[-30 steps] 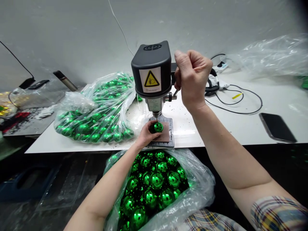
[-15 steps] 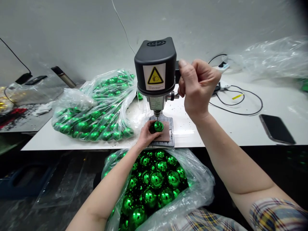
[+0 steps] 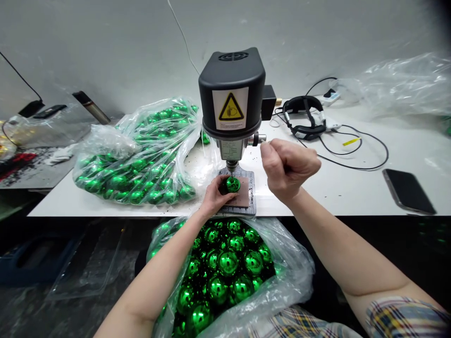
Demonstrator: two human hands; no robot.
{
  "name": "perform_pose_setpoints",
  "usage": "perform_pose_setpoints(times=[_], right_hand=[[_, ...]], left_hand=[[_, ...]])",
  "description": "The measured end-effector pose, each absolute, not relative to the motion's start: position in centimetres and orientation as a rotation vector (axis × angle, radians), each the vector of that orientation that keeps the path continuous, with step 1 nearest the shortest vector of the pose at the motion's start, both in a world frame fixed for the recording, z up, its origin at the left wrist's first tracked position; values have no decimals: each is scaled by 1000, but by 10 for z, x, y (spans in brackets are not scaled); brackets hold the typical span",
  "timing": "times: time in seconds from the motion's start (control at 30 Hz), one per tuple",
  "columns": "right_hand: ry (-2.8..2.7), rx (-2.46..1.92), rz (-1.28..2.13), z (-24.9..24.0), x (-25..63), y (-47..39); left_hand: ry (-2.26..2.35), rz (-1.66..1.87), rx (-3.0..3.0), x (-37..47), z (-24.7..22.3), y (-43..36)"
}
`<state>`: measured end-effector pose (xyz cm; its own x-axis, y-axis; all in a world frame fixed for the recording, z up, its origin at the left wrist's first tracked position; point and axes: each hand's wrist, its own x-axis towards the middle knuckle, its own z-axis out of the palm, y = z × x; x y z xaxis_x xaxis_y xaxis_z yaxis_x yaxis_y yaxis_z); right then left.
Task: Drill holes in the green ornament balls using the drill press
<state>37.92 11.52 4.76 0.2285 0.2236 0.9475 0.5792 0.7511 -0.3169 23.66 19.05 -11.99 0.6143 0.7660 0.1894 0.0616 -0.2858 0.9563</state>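
Observation:
A bench drill press (image 3: 232, 89) with a black head and a yellow warning label stands at the table's front edge. Its bit points down onto a shiny green ball ornament (image 3: 233, 185), and the tip meets the ball's top. My left hand (image 3: 215, 195) pinches this ball from the left, over a brown board (image 3: 243, 196) on the metal base. My right hand (image 3: 291, 168) makes a fist beside the press, wrapped round its feed lever, which the fingers mostly hide. Below the table edge, an open plastic bag (image 3: 292, 267) full of green balls rests against my lap.
Another clear bag (image 3: 134, 159) of green balls lies left of the press. To the right are a black headset (image 3: 305, 117), cables, a phone (image 3: 408, 190) and crumpled plastic (image 3: 405, 89). A side table at far left holds a white glove (image 3: 59, 155) and red scraps.
My right hand has come down beside the press, uncovering the headset behind it. The bit has lowered to the ball. My left hand stays on the ball.

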Motion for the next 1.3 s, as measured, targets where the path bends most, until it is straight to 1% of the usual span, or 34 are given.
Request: perform_pose_setpoints(times=[0.23,0.33,0.43,0.53,0.6,0.67,0.73,0.77,0.83,0.9,0.93,1.0,1.13,1.2,1.3], right_hand=[[-1505,-598,-424,24,388,116],[-1539,-583,-446,25,385,116],[-1302,-714,-374,45,381,123],[-1076,-899,-183,78,383,139],[-1008,-962,-25,97,390,152],[-940,-984,119,110,396,163],[-888,-974,207,116,400,169],[-876,-949,231,116,401,170],[-879,-896,251,116,402,170],[-886,-853,240,114,401,169],[-888,-838,226,113,400,169],[-899,-812,196,112,399,169],[-910,-770,156,110,398,170],[-919,-762,140,108,399,171],[-945,-775,148,107,400,170]], left_hand=[[695,791,1720,237,-120,190],[679,799,1656,237,-118,188],[681,792,1622,240,-118,188],[732,775,1617,243,-117,189],[799,782,1624,238,-107,188],[889,753,1694,223,-86,181],[903,569,1850,194,-56,166],[827,371,1945,177,-39,155],[615,-143,2110,141,-10,128],[477,-608,2187,112,9,101],[469,-757,2207,102,14,91],[523,-856,2261,90,16,78],[545,-731,2423,87,-2,83],[557,-836,2498,88,-21,88],[636,-1105,2536,86,-49,86]])
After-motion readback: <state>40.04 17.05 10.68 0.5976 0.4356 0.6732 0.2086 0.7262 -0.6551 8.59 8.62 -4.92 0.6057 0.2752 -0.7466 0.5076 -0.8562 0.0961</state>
